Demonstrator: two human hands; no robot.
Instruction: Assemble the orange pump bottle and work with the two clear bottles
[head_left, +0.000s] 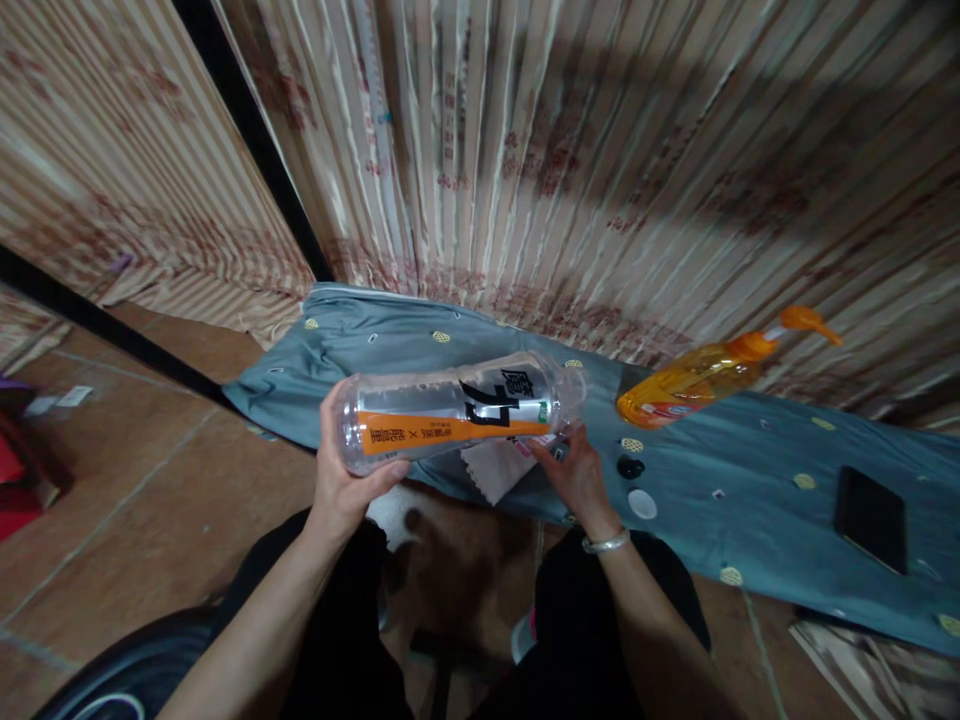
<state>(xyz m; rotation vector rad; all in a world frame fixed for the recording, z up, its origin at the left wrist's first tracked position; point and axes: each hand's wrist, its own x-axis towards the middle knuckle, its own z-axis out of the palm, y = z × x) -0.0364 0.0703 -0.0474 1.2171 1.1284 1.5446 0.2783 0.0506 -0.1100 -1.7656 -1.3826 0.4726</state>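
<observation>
A clear plastic bottle (450,412) with an orange and silver label lies sideways in the air over the blue cloth, its neck pointing right. Around its base, my left hand (341,490) is closed, the thumb along the near side. My right hand (579,482), a silver bangle at its wrist, has its fingers closed at the neck, where no cap shows. Beneath the bottle is a pale cloth or paper (499,470) with a zigzag edge, partly hidden. A black cap-like piece (631,467) and a white disc (642,503) rest beside my right hand.
A pump bottle (690,382) of orange liquid stands at the back of the cloth-covered surface (765,450). Farther right lies a flat black rectangular object (870,518). Striped curtains (480,180) hang close behind. Black poles (255,140) stand at the left.
</observation>
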